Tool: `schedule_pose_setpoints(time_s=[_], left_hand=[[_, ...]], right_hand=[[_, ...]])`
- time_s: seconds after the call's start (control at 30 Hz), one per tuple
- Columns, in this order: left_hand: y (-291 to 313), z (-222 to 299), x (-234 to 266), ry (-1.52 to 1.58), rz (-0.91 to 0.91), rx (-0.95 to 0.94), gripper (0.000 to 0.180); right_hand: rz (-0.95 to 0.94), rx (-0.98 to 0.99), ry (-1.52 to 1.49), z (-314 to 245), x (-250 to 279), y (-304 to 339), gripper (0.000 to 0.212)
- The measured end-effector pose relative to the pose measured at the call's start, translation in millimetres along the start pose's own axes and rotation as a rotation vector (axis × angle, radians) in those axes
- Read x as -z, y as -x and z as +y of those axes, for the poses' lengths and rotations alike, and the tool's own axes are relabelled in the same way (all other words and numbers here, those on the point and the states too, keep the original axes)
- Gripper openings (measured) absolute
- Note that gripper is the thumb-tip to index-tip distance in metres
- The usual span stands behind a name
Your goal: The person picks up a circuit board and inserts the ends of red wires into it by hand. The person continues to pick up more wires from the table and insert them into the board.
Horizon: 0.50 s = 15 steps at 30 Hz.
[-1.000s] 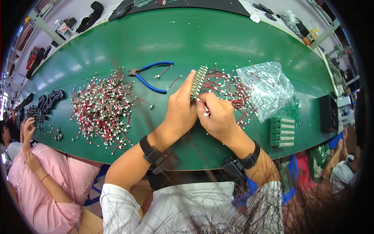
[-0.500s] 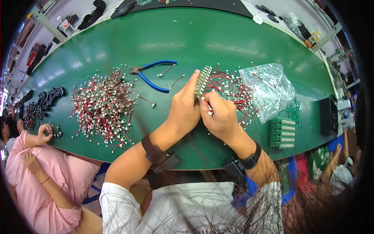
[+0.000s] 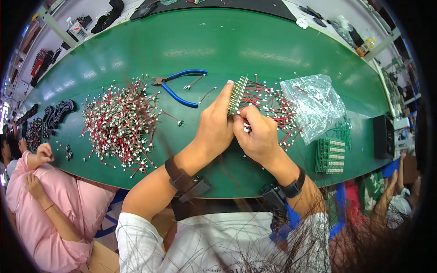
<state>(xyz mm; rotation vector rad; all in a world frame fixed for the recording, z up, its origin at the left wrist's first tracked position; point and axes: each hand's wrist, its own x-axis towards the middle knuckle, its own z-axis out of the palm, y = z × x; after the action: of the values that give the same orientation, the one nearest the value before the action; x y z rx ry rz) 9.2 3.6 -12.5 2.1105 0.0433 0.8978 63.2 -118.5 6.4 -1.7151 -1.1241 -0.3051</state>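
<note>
Little shifts across the last second: the left hand [image 3: 214, 125] remains closed on a pin-lined strip [image 3: 237, 94], slanting up between the hands, while the right hand [image 3: 257, 132] stays curled tight at its near end, the white plug of a red lead [image 3: 247, 128] now poking out slightly higher beside its thumb. This suggests fine finger work at one spot, with the strip kept steady; whether the lead touches the strip cannot be told, as the fingers cover the join. At the left, a co-worker's hand [image 3: 44, 152] has changed position. Loose leads [image 3: 275, 107] crowd just right of the strip, up against a clear plastic bag [image 3: 314, 107], and could snag there. Nearer on the right stands a stack of green boards [image 3: 330, 155]; leftward on the green table [image 3: 214, 41] lie blue-handled pliers [image 3: 171, 94] and a larger wire heap [image 3: 118, 118], both clear of the hands.
</note>
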Motion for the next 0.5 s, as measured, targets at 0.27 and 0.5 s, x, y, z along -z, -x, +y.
schedule_pose_setpoints(time_s=[0.27,0.5], left_hand=[[-0.1,0.1,0.0,0.009,-0.015,0.005,0.066],[0.4,0.7,-0.5,0.011,-0.020,0.003,0.066]], right_hand=[[0.009,-0.015,0.011,-1.1,-0.5,-1.3,0.007],[0.009,0.024,0.025,-0.6,1.7,-0.5,0.008]])
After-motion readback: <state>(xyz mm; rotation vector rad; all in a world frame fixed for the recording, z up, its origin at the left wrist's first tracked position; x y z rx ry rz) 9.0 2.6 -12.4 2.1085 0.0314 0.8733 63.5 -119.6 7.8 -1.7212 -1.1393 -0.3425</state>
